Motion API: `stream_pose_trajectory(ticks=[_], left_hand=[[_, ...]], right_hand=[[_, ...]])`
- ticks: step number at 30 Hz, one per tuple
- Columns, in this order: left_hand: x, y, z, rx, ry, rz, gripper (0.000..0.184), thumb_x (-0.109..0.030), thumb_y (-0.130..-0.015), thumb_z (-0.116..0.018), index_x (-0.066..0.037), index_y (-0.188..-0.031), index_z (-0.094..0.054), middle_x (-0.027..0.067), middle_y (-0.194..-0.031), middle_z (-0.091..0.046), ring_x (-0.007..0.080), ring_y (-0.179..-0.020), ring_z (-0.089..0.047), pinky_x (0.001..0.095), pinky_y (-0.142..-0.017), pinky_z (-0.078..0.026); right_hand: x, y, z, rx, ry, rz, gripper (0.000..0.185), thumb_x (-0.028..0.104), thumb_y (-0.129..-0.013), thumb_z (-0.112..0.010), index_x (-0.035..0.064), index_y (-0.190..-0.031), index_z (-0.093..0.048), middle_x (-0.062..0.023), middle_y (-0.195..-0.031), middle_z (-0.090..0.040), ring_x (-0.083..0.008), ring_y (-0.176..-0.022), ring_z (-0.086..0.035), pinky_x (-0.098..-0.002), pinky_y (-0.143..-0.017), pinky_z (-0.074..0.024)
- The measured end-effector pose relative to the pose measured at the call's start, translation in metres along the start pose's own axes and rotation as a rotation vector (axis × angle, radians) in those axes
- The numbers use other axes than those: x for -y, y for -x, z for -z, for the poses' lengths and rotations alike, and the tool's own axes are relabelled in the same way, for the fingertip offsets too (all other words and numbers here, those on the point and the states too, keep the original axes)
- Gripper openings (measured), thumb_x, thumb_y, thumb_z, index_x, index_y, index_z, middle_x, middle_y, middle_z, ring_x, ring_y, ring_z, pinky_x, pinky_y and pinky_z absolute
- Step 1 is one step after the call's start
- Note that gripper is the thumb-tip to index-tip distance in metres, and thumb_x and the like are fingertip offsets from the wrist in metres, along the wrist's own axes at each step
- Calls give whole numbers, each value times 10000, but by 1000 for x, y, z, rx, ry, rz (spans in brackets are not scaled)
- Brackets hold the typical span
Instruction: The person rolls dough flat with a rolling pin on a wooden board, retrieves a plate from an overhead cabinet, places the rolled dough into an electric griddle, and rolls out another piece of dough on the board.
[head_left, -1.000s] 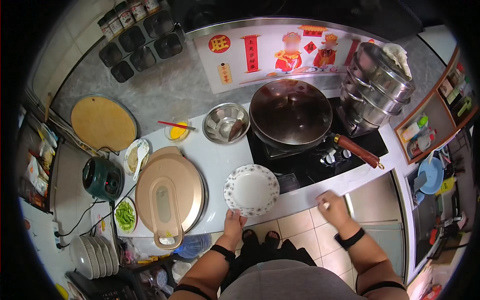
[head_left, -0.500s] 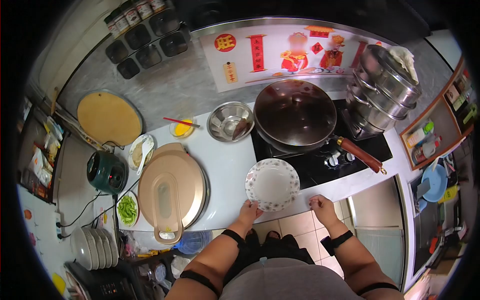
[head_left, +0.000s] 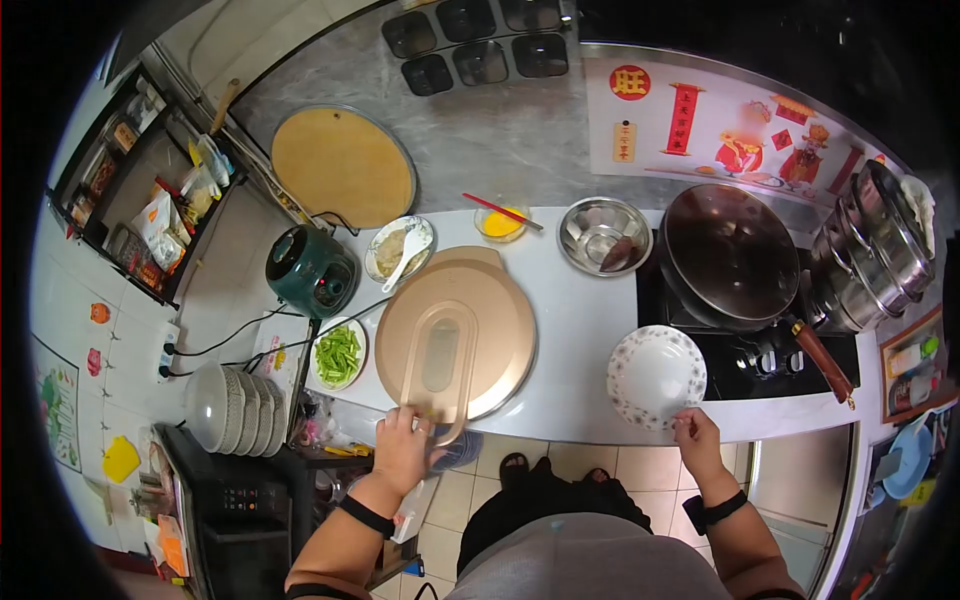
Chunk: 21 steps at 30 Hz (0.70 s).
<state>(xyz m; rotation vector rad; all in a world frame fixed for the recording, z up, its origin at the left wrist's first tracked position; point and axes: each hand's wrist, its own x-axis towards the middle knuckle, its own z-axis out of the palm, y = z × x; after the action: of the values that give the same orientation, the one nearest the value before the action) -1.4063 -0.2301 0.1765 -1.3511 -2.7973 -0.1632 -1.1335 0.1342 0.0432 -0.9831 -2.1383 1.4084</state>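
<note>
My left hand [head_left: 402,450] is at the front end of the long loop handle on the round gold electric baking pan [head_left: 505,310], its fingers curled around the handle. The pan's lid is down. My right hand [head_left: 697,440] pinches the lower right rim of a white flower-patterned plate [head_left: 656,376], which holds nothing. The plate lies at the counter's front edge, partly over the black stove. Left of the pan sit a plate of cut green vegetables [head_left: 338,354] and a bowl [head_left: 400,248] with a white spoon in it.
A lidded wok [head_left: 730,255] stands on the stove [head_left: 720,350], its wooden handle [head_left: 822,362] pointing forward. Stacked steel pots [head_left: 875,255] are beyond it. Behind are a steel bowl [head_left: 600,232], a bowl of yellow liquid [head_left: 500,225] and a green cooker [head_left: 312,270]. Power cords [head_left: 225,350] cross at left.
My left hand has let go of the plate and moved left to the baking pan's handle. My right hand has come to the plate's rim. The view has turned left.
</note>
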Motion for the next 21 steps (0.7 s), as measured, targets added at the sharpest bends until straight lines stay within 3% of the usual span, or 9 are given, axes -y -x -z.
stream_pose_trajectory(ticks=[2,5,6,8,13,16,18,21], left_hand=[[35,11,-13,57,-139,-21,295,-243,-707,-726,-111,-963,-664,49,-1033,-629,245,-984,-553,421,-845,-407],[86,15,-40,196,-84,-284,198,-209,-712,-667,-159,-902,-680,-36,-975,-635,176,-984,-551,389,-835,-389],[95,12,-39,190,-81,-293,198,-209,-712,-667,-159,-902,-680,-36,-975,-635,176,-984,-551,389,-835,-389],[103,5,-25,207,-54,-504,225,-217,-757,-587,-169,-956,-679,-34,-984,-622,174,-989,-538,386,-831,-392],[124,-48,73,-66,-28,-592,200,-269,-755,-633,-167,-921,-680,-24,-906,-589,191,-906,-516,378,-730,-376],[136,-115,133,-207,-85,-552,200,-318,-777,-642,-166,-902,-678,-5,-883,-593,206,-847,-521,392,-693,-360],[138,-162,154,-448,-120,-551,216,-341,-833,-611,-159,-919,-689,12,-833,-610,221,-817,-538,405,-701,-363],[144,-227,165,-540,-74,-475,262,-346,-843,-621,-131,-975,-693,49,-826,-656,268,-800,-586,426,-708,-383]], right_hand=[[12,-1,-22,-3,-48,11,70,53,-876,-580,8,-891,-631,-23,-682,-596,-77,-577,-483,-230,-548,-411],[34,1,-53,25,-70,14,73,48,-898,-561,6,-908,-619,-15,-726,-601,-69,-621,-510,-223,-580,-429],[43,2,-64,57,-46,10,76,46,-917,-544,3,-928,-606,-14,-763,-606,-67,-658,-543,-221,-607,-451],[64,5,-88,29,-37,-24,81,50,-918,-542,5,-929,-607,-16,-766,-609,-70,-659,-546,-222,-609,-453],[97,1,-149,-61,-20,-45,79,65,-882,-583,12,-869,-640,-35,-711,-618,-90,-624,-541,-243,-581,-448],[138,-17,-187,-57,255,22,54,73,-832,-625,21,-825,-639,-80,-722,-627,-154,-601,-577,-277,-588,-475],[155,-32,-207,32,389,116,72,100,-772,-659,33,-791,-640,-127,-785,-637,-235,-648,-620,-338,-629,-507],[175,-62,-235,143,570,125,136,170,-749,-675,46,-799,-653,-149,-865,-645,-289,-764,-648,-394,-703,-523]])
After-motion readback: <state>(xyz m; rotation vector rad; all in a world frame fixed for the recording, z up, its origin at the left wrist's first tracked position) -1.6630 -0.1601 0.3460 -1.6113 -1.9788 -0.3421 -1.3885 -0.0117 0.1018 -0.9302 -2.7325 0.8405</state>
